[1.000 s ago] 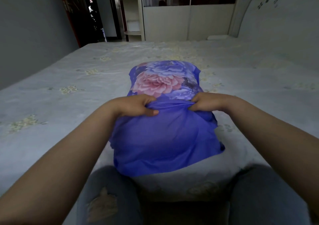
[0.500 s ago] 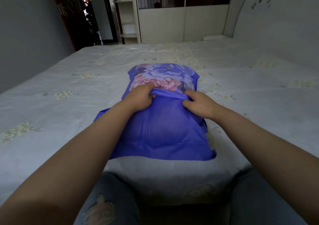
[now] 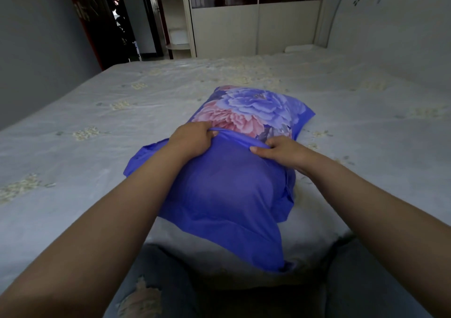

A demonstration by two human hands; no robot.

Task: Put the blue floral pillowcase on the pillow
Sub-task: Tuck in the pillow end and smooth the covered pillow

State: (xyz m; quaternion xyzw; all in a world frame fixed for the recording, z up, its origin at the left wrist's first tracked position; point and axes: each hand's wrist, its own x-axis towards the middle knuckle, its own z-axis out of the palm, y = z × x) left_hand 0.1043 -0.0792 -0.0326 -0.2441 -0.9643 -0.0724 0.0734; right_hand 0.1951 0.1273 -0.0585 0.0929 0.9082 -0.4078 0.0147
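Head view: left hand (image 3: 192,139) & right hand (image 3: 280,150) pinch pillowcase (image 3: 219,195) edge.

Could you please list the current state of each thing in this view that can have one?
blue floral pillowcase: partly on, plain blue inner side bunched over the near end.
pillow: lying on the bed, covered, shape showing through the fabric.
left hand: grip on the pillowcase's folded edge.
right hand: grip on the same edge.
door: open.
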